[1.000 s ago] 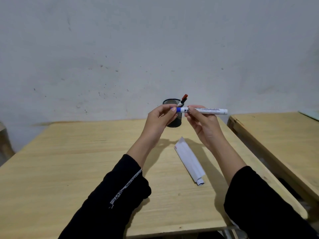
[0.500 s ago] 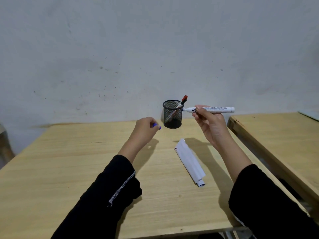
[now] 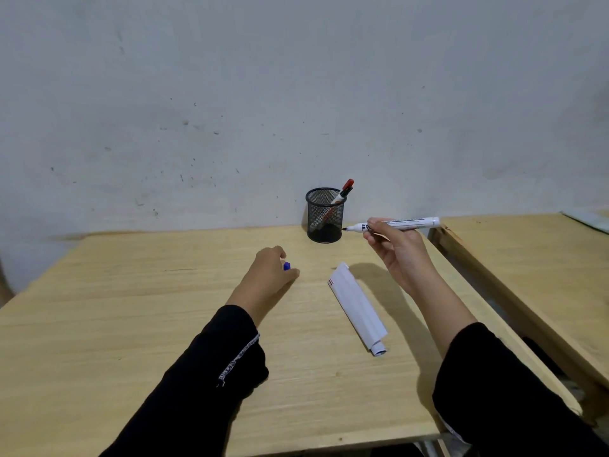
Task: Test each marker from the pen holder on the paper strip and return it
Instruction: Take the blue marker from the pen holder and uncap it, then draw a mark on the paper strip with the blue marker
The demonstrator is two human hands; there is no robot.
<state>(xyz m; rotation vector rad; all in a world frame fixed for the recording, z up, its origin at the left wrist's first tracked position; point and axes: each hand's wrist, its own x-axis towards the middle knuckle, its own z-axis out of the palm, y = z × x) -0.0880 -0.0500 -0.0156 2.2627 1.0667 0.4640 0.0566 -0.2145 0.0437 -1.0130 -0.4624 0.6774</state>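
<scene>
My right hand (image 3: 397, 255) holds a white marker (image 3: 403, 223) level in the air, its bare tip pointing left, close to the black mesh pen holder (image 3: 324, 215). A red-capped marker (image 3: 344, 191) leans inside the holder. My left hand (image 3: 268, 278) is closed around the blue cap (image 3: 286, 266), low over the wooden table (image 3: 131, 308). Between my hands lies the white paper strip (image 3: 357, 306), partly rolled at its near end, with short red marks at its far end.
A second wooden table (image 3: 527, 258) stands to the right across a narrow gap. A pale flat object (image 3: 586, 220) lies at its far right corner. A grey wall rises just behind the holder.
The blue cap came off the marker. My left hand carried it down and left toward the table, while my right hand lowered the uncapped marker slightly.
</scene>
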